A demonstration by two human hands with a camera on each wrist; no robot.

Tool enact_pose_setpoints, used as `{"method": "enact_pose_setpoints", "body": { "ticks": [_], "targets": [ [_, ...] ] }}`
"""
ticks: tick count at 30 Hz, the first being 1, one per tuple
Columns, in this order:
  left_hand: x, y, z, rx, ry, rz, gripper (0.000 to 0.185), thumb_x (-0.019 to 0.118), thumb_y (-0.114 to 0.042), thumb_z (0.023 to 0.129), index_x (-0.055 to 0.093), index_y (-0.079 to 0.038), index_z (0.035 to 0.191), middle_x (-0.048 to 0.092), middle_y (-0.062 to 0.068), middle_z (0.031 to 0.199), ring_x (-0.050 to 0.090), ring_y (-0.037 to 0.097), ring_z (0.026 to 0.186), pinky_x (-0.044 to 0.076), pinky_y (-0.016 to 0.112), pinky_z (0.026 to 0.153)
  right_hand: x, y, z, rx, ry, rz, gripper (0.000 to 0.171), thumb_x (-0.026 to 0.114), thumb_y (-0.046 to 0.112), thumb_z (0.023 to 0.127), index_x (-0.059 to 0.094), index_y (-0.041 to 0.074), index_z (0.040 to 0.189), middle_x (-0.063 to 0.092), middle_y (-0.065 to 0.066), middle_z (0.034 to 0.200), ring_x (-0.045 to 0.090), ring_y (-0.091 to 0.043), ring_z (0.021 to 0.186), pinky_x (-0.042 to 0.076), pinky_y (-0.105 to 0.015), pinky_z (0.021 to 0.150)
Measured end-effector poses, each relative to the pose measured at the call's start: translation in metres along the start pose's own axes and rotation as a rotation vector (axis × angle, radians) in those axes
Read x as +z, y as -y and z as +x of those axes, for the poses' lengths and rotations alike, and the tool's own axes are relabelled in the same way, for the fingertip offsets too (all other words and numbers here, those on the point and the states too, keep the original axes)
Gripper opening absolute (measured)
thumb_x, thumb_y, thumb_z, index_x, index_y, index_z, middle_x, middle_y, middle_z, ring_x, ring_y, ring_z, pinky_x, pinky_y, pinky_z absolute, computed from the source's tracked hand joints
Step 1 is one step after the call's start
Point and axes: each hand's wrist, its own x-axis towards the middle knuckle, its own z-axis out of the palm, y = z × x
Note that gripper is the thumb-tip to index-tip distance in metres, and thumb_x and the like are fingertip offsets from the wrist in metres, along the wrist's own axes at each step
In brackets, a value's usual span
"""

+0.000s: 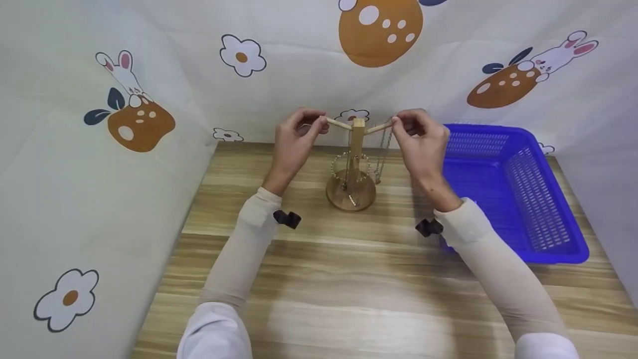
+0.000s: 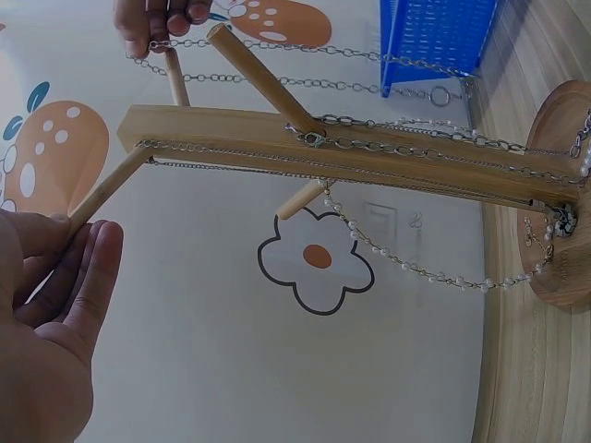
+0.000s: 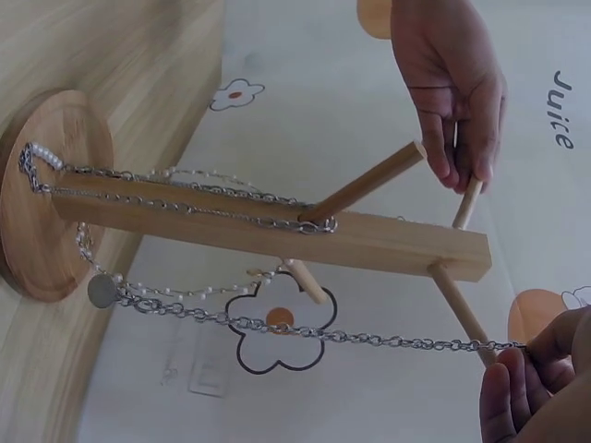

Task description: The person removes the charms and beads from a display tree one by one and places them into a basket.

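Note:
A wooden necklace stand [image 1: 357, 139] with a round base [image 1: 366, 198] stands upright on the table, pegs slanting out from its post. My left hand [image 1: 294, 144] pinches the tip of the upper left peg [image 2: 104, 190]. At the end of the opposite upper peg [image 3: 462, 309], my right hand [image 1: 422, 144] pinches a silver chain necklace [image 3: 249, 324] against the wood. Its round pendant [image 3: 102, 291] dangles low beside the post. Other chains hang along the post, one from the left peg. A pearl-beaded necklace [image 2: 443, 280] droops from a lower peg.
A blue plastic basket [image 1: 548, 257] sits on the right, close to the right forearm. Behind the stand hangs a pale printed cloth [image 1: 299, 65], which also lines both sides. The wood-grain table [image 1: 339, 279] extends toward the front.

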Motion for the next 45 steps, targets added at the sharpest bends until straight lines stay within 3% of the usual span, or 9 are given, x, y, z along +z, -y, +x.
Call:
{"method": "enact_pose_setpoints", "body": {
  "ticks": [5, 15, 20, 24, 33, 45],
  "targets": [
    [0.0, 0.0, 0.0, 0.005, 0.004, -0.011, 0.017, 0.07, 0.0, 0.102, 0.071, 0.013, 0.114, 0.074, 0.023, 0.106, 0.076, 0.01, 0.087, 0.07, 0.037, 0.088, -0.003, 0.0, 0.003, -0.011, -0.01, 0.001, 0.007, 0.074, 0.003, 0.096, 0.08, -0.001, 0.094, 0.076, -0.012, 0.08, 0.062, 0.001, 0.067, 0.053, -0.012, 0.063],
    [0.001, -0.001, 0.0, -0.001, -0.001, -0.025, 0.016, 0.069, 0.001, 0.102, 0.072, 0.012, 0.113, 0.074, 0.023, 0.106, 0.078, 0.018, 0.089, 0.07, 0.036, 0.088, -0.007, 0.001, 0.007, 0.025, -0.03, 0.013, 0.006, 0.075, 0.003, 0.095, 0.079, -0.001, 0.093, 0.076, -0.01, 0.081, 0.062, -0.002, 0.068, 0.052, -0.013, 0.062],
    [0.001, -0.001, 0.0, -0.011, -0.003, -0.03, 0.016, 0.07, 0.001, 0.101, 0.071, 0.012, 0.113, 0.074, 0.024, 0.106, 0.078, 0.016, 0.087, 0.07, 0.035, 0.088, -0.01, 0.0, 0.011, 0.023, -0.051, 0.006, 0.005, 0.078, 0.003, 0.094, 0.08, -0.001, 0.093, 0.074, -0.011, 0.08, 0.06, -0.001, 0.067, 0.048, -0.013, 0.061],
    [0.001, 0.0, 0.0, -0.012, -0.005, -0.028, 0.016, 0.069, 0.002, 0.102, 0.071, 0.013, 0.113, 0.074, 0.024, 0.105, 0.076, 0.01, 0.086, 0.07, 0.036, 0.087, -0.014, -0.001, 0.013, 0.014, -0.047, 0.0, 0.007, 0.077, 0.006, 0.096, 0.08, -0.001, 0.094, 0.073, -0.004, 0.08, 0.061, -0.001, 0.068, 0.049, -0.014, 0.063],
    [0.001, 0.0, 0.0, -0.007, -0.003, -0.02, 0.017, 0.07, 0.001, 0.101, 0.071, 0.012, 0.113, 0.073, 0.023, 0.105, 0.076, 0.011, 0.086, 0.07, 0.035, 0.088, -0.022, -0.002, 0.017, -0.018, -0.047, 0.024, 0.01, 0.074, 0.007, 0.096, 0.079, -0.001, 0.093, 0.072, 0.014, 0.08, 0.064, -0.002, 0.069, 0.054, -0.015, 0.064],
    [0.0, 0.0, 0.0, -0.002, 0.0, -0.003, 0.017, 0.07, 0.0, 0.102, 0.071, 0.012, 0.113, 0.074, 0.023, 0.105, 0.078, 0.02, 0.088, 0.07, 0.037, 0.088, -0.03, 0.005, 0.025, -0.02, -0.068, 0.043, 0.007, 0.072, 0.001, 0.094, 0.077, -0.004, 0.091, 0.068, 0.02, 0.078, 0.061, -0.001, 0.067, 0.052, -0.015, 0.063]
  ]
}}
